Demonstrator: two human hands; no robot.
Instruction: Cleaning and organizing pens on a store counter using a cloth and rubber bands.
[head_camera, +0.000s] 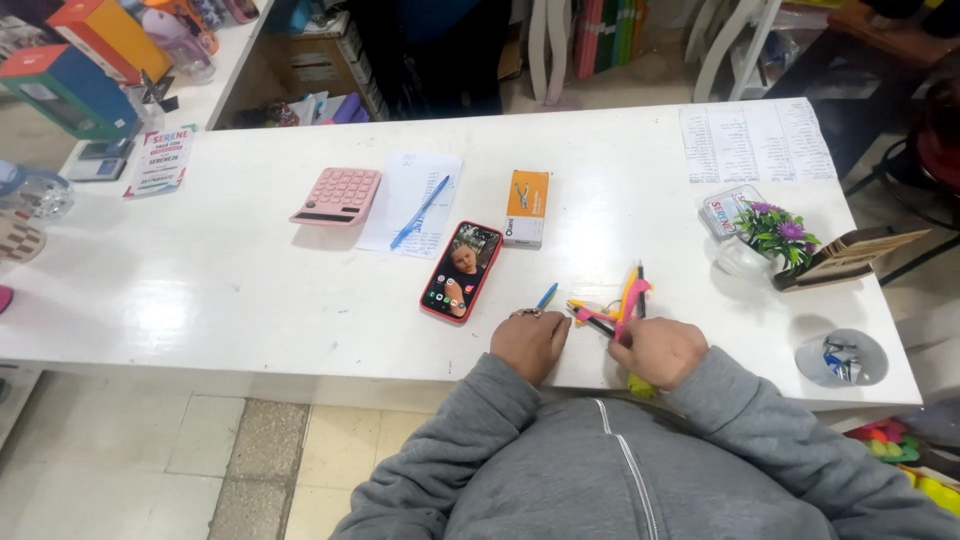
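Note:
My left hand (529, 343) rests closed on the front edge of the white counter (250, 280), with a blue pen (546, 296) sticking out from its fingers. My right hand (658, 350) grips a bundle of pens and pencils (622, 304) in pink, yellow and black that fans out over the counter. Both arms wear grey sleeves. A red-cased phone (461, 270) with its screen lit lies just left of my left hand.
A pink calculator (337, 196), a paper sheet with a blue pen (419, 212) and an orange-and-white box (526, 207) lie further back. A small plant pot with purple flowers (770, 237), a wooden holder and a printed sheet (755, 140) sit right. A clear cup (840, 358) stands at the front right corner.

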